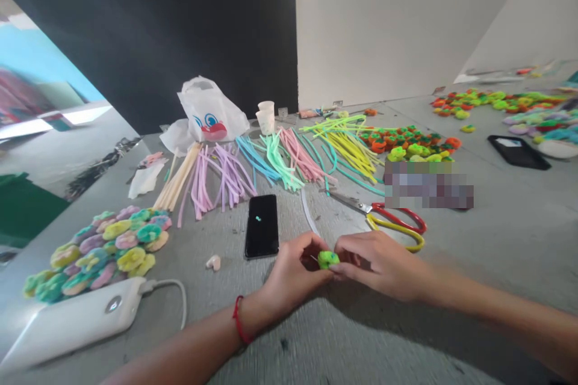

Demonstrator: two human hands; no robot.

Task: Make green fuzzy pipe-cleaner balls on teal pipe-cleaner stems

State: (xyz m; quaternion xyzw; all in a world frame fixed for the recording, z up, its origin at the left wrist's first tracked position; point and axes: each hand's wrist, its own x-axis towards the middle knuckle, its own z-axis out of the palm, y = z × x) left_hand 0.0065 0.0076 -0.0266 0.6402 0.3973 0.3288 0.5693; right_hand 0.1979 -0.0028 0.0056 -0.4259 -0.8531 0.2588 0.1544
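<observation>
A small green fuzzy coil (pixel 327 259) of pipe cleaner sits between both hands, just above the grey table (pixel 497 252). My left hand (pixel 295 274), with a red string on its wrist, pinches the coil from the left. My right hand (pixel 377 264) pinches it from the right with closed fingers. A thin wire end pokes out at the coil's left side.
A black phone (pixel 262 225) lies just beyond my left hand. Red and yellow scissors (pixel 392 222) lie beyond my right hand. Bundles of coloured pipe cleaners (pixel 271 165) fan across the middle. Pastel finished coils (pixel 103 246) pile at left beside a white power bank (pixel 72 322). Orange and green coils (pixel 406 144) lie at right.
</observation>
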